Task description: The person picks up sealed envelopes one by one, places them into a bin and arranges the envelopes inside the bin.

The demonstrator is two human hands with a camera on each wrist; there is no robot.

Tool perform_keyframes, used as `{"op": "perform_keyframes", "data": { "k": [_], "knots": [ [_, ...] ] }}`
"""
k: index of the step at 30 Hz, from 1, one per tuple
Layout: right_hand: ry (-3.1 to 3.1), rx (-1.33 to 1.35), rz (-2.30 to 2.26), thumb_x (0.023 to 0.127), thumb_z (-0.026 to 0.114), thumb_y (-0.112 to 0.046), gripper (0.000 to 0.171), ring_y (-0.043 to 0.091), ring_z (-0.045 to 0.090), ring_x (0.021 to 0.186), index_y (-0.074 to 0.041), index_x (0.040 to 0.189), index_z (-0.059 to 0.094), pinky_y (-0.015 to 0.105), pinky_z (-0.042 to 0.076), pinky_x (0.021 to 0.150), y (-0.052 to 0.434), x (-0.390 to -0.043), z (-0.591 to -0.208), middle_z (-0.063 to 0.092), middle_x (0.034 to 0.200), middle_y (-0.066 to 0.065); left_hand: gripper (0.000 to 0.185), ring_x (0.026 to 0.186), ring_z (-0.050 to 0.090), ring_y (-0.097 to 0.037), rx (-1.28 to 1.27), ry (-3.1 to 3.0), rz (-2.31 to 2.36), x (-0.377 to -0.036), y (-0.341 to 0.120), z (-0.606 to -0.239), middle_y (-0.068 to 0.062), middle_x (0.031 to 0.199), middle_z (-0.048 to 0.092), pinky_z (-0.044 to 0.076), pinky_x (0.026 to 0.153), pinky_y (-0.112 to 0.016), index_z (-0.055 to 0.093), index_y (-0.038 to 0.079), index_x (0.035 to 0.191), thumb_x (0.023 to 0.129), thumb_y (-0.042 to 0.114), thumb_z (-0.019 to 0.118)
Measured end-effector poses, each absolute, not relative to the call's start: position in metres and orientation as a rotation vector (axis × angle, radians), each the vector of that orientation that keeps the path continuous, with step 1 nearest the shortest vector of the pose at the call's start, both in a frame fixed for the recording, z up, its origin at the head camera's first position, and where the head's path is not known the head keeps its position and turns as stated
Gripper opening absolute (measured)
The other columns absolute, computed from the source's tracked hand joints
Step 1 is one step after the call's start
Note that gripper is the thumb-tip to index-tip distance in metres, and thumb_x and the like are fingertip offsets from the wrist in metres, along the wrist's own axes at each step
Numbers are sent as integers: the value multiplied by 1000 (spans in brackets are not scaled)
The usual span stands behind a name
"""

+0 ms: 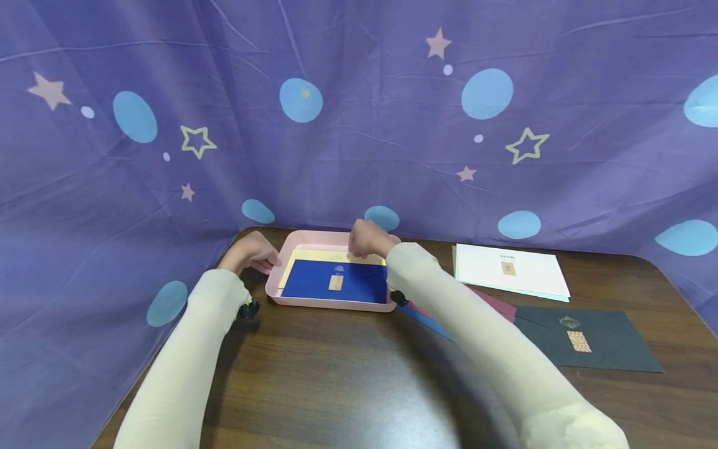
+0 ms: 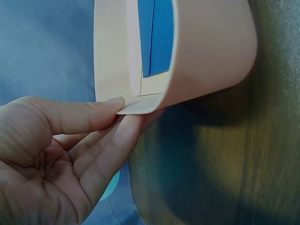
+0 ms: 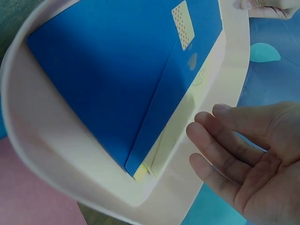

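Pinching the left-end rim of a pale pink, rectangular plastic tray (image 1: 325,305) with the left hand (image 1: 255,251), thumb against fingers, probably just to steady it. Gripping nothing with the right hand (image 1: 367,239), from the look of the wrist view: loosely bent fingers over the tray's far side, close to a cream paper envelope (image 1: 308,255). Can see a deep-blue, rectangular paper envelope (image 1: 308,282) flat on top of that, likely stacked to fit inside the walls. Further right on the brown wooden desk (image 1: 314,374), partly behind the sleeve (image 1: 477,324): a rose-red paper envelope (image 1: 496,302) and a lighter blue one (image 1: 423,318). Beyond those, a white paper envelope (image 1: 479,268) and a dark green one (image 1: 608,349), maybe set there for right-side reach. As for labels: a dotted sticker (image 1: 336,282) on the deep blue, a tan one (image 1: 508,268) on the white, a patterned one (image 1: 579,342) on the green. Can't read any brand or lettering.
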State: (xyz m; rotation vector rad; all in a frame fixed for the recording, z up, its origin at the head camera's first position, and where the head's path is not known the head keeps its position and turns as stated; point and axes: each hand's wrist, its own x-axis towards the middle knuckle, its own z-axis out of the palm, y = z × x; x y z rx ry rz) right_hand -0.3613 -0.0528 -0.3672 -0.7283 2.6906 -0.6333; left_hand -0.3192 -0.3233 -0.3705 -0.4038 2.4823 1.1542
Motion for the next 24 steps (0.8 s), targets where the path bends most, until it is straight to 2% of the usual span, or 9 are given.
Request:
{"op": "perform_keyframes", "data": {
  "k": [5, 11, 16, 24],
  "knots": [
    [2696, -776, -615, 89, 70, 0, 10, 30, 75, 86, 0, 96, 78, 20, 51, 59, -49, -362, -361, 78, 92, 15, 10, 57, 66, -14, -381, 2453, 1179, -322, -327, -371, -7, 67, 66, 65, 61, -25, 68, -14, 90, 81, -11, 71],
    [2655, -834, -673, 89, 68, 1, 11, 32, 75, 87, 1, 97, 77, 21, 53, 62, -36, -364, -349, 77, 93, 16, 19, 59, 66, -13, -410, 2490, 1143, -320, -322, -371, -7, 71, 66, 66, 64, -27, 66, -16, 102, 85, -10, 70],
    [2652, -862, -691, 90, 69, -2, 12, 32, 75, 88, 1, 98, 77, 22, 56, 66, -13, -365, -336, 78, 94, 14, 15, 58, 64, -11, -416, 2487, 1127, -321, -320, -370, -5, 70, 67, 65, 62, -26, 67, -15, 100, 86, -10, 68],
    [2680, -872, -800, 87, 74, -5, 12, 31, 74, 81, 2, 97, 77, 20, 56, 65, 35, -364, -323, 78, 86, 11, 16, 56, 64, -10, -430, 2514, 1088, -324, -323, -374, -6, 71, 66, 64, 59, -24, 67, -14, 101, 86, -10, 67]
  ]
}}
